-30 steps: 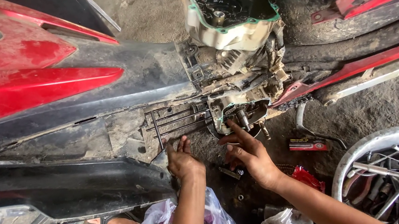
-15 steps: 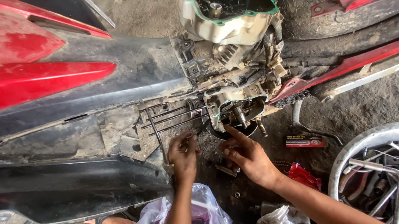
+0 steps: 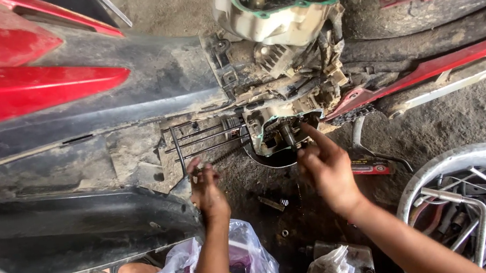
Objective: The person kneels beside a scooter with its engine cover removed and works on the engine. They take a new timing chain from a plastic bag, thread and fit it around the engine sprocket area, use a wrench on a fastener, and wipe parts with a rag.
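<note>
Our right hand [image 3: 325, 169] points its spread fingers into the open engine case [image 3: 281, 134]; our left hand [image 3: 207, 190] pinches a small part we cannot make out, just beside the long studs [image 3: 205, 139]

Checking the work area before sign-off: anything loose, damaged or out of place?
Yes. The motorcycle lies on its side with its engine opened and caked in dirt. A small bolt lies loose on the ground between the left hand and right hand. Tools sit jumbled in the metal basin.

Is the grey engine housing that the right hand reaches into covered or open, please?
Open. The grey engine housing has no cover: shafts and inner parts lie bare, and the right hand points a finger into its opening.
</note>
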